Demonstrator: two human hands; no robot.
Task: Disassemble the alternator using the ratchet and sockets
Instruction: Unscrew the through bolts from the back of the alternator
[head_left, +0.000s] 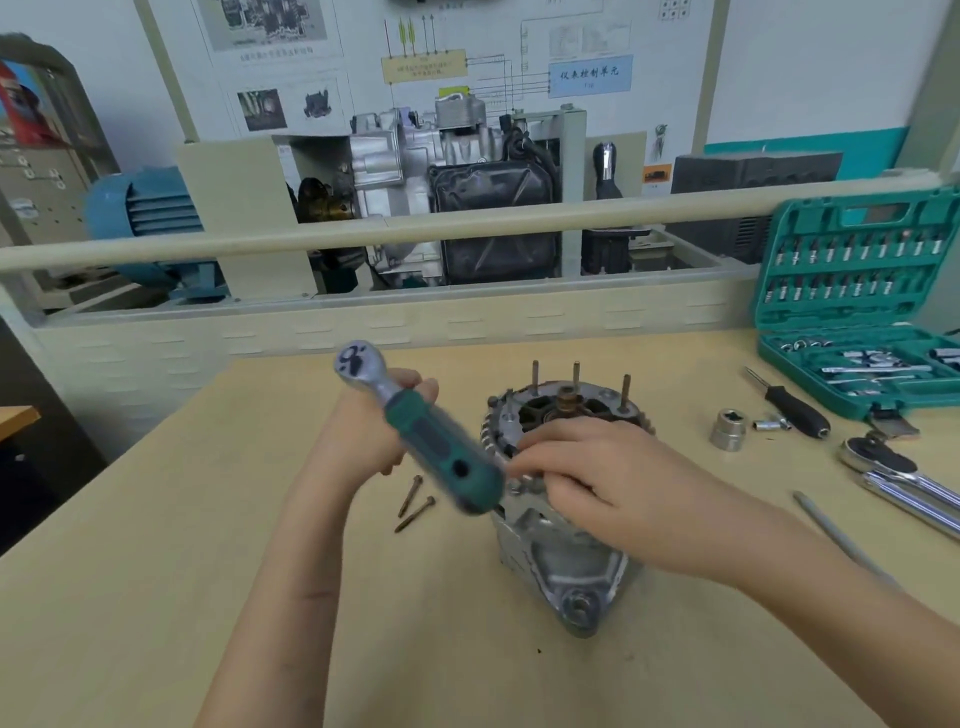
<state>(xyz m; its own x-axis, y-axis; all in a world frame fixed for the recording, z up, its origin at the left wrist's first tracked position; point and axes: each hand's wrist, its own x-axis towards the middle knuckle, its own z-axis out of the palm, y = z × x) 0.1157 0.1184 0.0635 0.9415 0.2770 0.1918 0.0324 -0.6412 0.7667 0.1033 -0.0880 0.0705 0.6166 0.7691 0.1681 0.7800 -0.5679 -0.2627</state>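
A person's left hand (374, 421) grips a green-handled ratchet (421, 434), its long axis slanting from far-left head to near-right butt, just left of the alternator (561, 525) standing mid-counter (156, 571), where right-hand fingers (530, 462), nearer, pinch something unclear at its rim.

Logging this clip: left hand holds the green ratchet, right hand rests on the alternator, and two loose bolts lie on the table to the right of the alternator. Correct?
Not quite. The head view shows the two bolts to the left of the alternator, below the left hand. The rest stands: that hand holds the green ratchet and the right hand rests on the alternator.
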